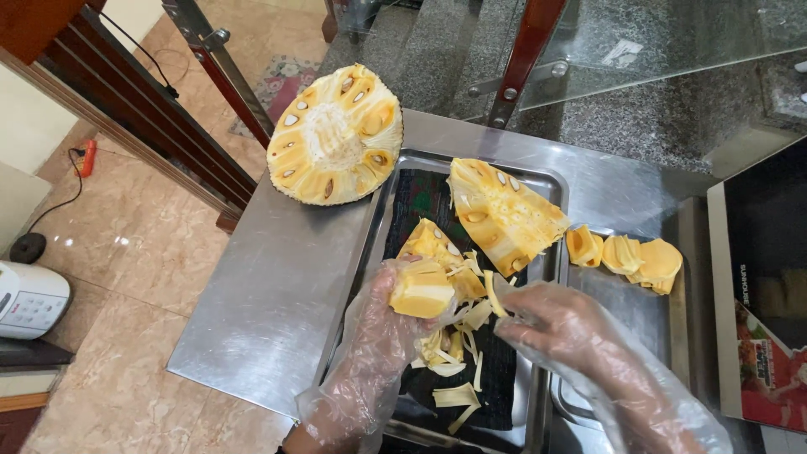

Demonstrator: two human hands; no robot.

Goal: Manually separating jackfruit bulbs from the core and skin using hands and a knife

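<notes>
In the head view, a person wearing thin clear plastic gloves works over a steel surface. A large steel tray lies in the middle of the surface, and a dark mat covers its bottom.

The left hand is closed around a yellow jackfruit piece and holds it above the near half of the tray, with the fingers curled under the piece. The right hand is just beside it, on the right side of the tray. Its fingers are bent and pinch a thin pale strip that sticks out from the fruit in the left hand; the two hands are close together but I cannot tell if they touch.

Under the hands, pale fibre scraps lie scattered on the mat toward the near edge of the tray. A big jackfruit wedge with seeds showing lies in the far half of the tray, and a smaller chunk lies between this wedge and the left hand.

A half jackfruit, cut face up, rests at the far left corner of the surface, and its edge hangs partly over the tray rim. To the right, in a second tray, a few cleaned yellow pods lie together near its far edge.
</notes>
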